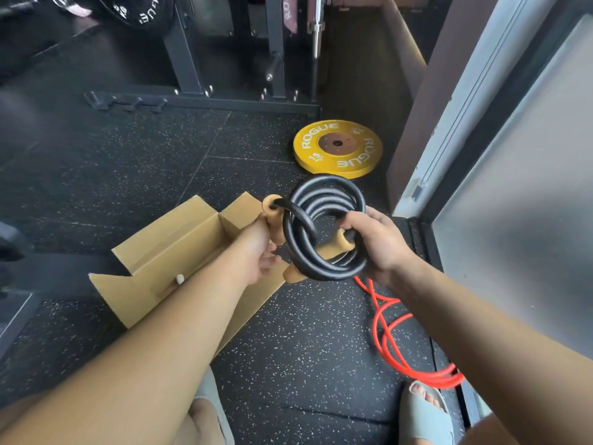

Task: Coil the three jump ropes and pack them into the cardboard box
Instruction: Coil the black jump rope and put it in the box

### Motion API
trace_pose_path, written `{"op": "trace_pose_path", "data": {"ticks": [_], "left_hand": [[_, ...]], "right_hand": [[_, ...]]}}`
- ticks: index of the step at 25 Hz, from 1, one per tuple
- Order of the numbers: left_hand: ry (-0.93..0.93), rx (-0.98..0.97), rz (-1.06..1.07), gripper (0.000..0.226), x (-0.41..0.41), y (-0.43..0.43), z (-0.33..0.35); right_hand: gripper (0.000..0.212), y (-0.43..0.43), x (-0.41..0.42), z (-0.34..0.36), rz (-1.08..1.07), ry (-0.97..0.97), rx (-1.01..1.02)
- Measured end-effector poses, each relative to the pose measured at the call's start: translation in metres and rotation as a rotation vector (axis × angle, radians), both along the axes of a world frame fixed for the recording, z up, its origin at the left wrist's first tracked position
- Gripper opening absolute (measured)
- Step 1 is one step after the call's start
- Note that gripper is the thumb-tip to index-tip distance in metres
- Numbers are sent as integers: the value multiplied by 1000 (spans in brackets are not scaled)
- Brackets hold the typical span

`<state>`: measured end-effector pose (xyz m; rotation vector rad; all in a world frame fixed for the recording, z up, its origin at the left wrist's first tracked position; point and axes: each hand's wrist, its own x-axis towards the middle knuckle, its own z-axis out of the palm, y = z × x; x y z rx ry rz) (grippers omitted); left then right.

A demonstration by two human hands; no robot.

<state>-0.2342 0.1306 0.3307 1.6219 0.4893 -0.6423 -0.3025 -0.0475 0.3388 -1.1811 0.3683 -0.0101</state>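
Note:
A thick black jump rope (324, 200) with tan wooden handles is wound into a tight coil and held up in front of me. My right hand (378, 242) grips the coil's right side, fingers curled through its middle. My left hand (260, 248) holds one wooden handle (272, 203) at the coil's left; the other handle pokes through the coil. Just left of and below the coil, an open cardboard box (154, 252) lies on the floor with its flaps spread. An orange jump rope (394, 332) lies loose on the floor at the right, under my right forearm.
A yellow weight plate (338, 147) lies flat on the speckled black rubber floor beyond the coil. A dark rack frame (224, 101) stands at the back. A wall and glass door panel (513, 187) close off the right side. My sandalled feet show at the bottom.

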Motion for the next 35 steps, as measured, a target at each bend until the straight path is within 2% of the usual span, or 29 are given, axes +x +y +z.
{"op": "trace_pose_path", "data": {"ticks": [4, 5, 7, 8, 10, 11, 12, 13, 16, 17, 20, 24, 27, 31, 33, 35], "left_hand": [[-608, 342, -9, 20, 3, -3, 4], [-640, 266, -1, 20, 3, -4, 5], [-552, -57, -50, 33, 2, -4, 0], [-502, -145, -144, 48, -1, -5, -3], [-463, -72, -387, 91, -12, -10, -5], [-451, -19, -442, 109, -17, -14, -5], [-429, 16, -437, 115, -21, -19, -5], [-401, 12, -391, 110, -20, -21, -7], [-338, -15, -360, 75, -16, -20, -5], [-335, -23, -372, 71, -14, -19, -6], [-365, -38, -345, 71, -18, -19, -8], [-422, -44, -253, 75, -20, -20, -8], [-471, -56, -190, 88, -22, -24, 0], [-518, -18, -159, 72, -28, -30, 5], [-540, 16, -137, 75, -29, -30, 4], [-528, 15, -88, 74, -25, -28, 6]], "right_hand": [[27, -1, 3, -2, -30, 3, -87], [20, -1, 2, -1, -44, 8, -85], [13, -3, 3, -1, -99, 19, -68], [15, -6, 5, -1, -137, 28, -58], [18, -9, 6, 0, -190, 43, -52], [19, -9, 6, 0, -189, 44, -54], [18, -8, 4, 1, -176, 45, -57], [18, -5, 2, 1, -161, 48, -54], [16, 1, -3, -1, -162, 66, -15], [14, 1, -3, -2, -165, 67, 5], [13, -1, -2, -3, -115, 66, 43], [16, -2, 1, 4, -7, -53, 20], [31, -5, 3, 8, -6, -90, 25], [33, 0, 2, 3, -102, -93, -15], [42, -3, 0, 1, -54, -77, 80], [52, -7, -3, 0, 86, -97, 163]]}}
